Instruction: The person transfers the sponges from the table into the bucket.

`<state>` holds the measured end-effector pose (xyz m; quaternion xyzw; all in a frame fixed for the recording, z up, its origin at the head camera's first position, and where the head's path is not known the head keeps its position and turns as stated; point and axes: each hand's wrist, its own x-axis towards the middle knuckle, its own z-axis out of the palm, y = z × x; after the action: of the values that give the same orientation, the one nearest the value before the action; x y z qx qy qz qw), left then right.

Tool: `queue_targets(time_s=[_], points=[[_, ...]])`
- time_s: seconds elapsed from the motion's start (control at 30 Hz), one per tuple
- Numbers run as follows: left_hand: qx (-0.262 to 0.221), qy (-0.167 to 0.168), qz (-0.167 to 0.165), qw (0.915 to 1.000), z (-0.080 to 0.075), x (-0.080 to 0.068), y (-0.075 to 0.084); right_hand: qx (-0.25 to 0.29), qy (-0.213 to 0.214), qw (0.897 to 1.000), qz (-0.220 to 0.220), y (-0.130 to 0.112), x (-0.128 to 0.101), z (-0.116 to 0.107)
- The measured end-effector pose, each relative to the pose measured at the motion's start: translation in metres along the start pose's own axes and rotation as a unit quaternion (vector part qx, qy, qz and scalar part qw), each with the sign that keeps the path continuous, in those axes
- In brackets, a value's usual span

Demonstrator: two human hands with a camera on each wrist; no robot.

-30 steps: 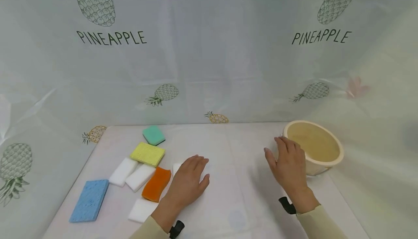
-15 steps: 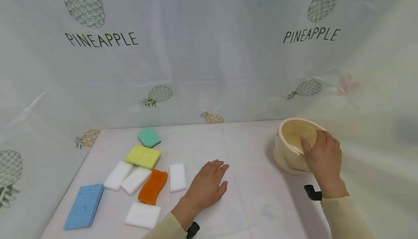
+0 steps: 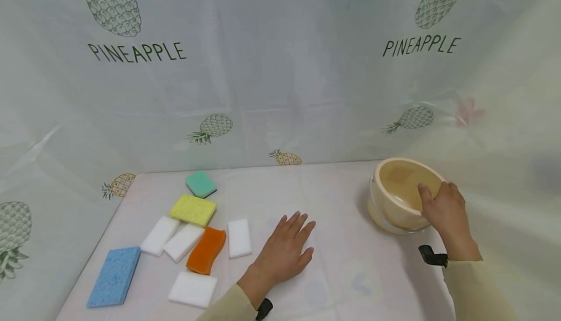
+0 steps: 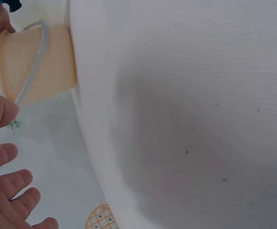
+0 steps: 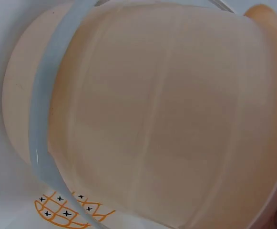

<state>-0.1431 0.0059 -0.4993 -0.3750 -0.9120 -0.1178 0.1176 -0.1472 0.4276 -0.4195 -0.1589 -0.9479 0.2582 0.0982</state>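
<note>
The right hand (image 3: pixel 444 209) grips the near rim of a cream plastic bucket (image 3: pixel 401 192) at the right side of the table (image 3: pixel 342 199); the fingers are curled over the rim into the inside, and the thumb is not clearly seen. The bucket is tilted, with its opening turned toward the person and to the left, and its base touches the table. A pale grey wire handle (image 3: pixel 380 214) hangs down along the outer wall; in the right wrist view this handle (image 5: pixel 45 119) runs across the ribbed side of the bucket (image 5: pixel 167 114). The left hand (image 3: pixel 285 253) lies flat on the table near the middle, palm down, with the fingers straight and spread apart, and it holds nothing. In the left wrist view the fingertips (image 4: pixel 14 183) are seen apart, with the bucket (image 4: pixel 38 62) far behind them. To the left of this hand lies a group of sponges: a white one (image 3: pixel 239 238) just beside the hand, an orange one (image 3: pixel 206 250), two more white ones (image 3: pixel 173 238) side by side, another white one (image 3: pixel 193 289) close to the front edge, a blue one (image 3: pixel 114 277), a yellow one (image 3: pixel 193 210) and a green one (image 3: pixel 200 184) further back. Behind the table hangs a pale curtain (image 3: pixel 280 67) printed with pineapples.
</note>
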Motion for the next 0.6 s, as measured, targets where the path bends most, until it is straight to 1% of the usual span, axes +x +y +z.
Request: queue_targets(time_s=[0.1,0.27,0.53,0.6], points=[[0.007,-0.003,-0.002,1.0000,-0.001,0.001,0.000,0.007,-0.014,1.000,-0.009,-0.005,-0.001,0.004],[0.018,-0.004,-0.001,0.9998,-0.003,0.003,0.000,0.008,-0.025,0.999,-0.037,-0.023,-0.005,0.015],[0.026,0.010,0.000,0.9996,-0.006,0.005,-0.003,0.004,-0.054,0.995,-0.089,-0.052,-0.013,0.034],[0.024,0.010,-0.003,0.9997,-0.008,0.005,-0.005,-0.002,-0.052,0.993,-0.105,-0.058,-0.015,0.037]])
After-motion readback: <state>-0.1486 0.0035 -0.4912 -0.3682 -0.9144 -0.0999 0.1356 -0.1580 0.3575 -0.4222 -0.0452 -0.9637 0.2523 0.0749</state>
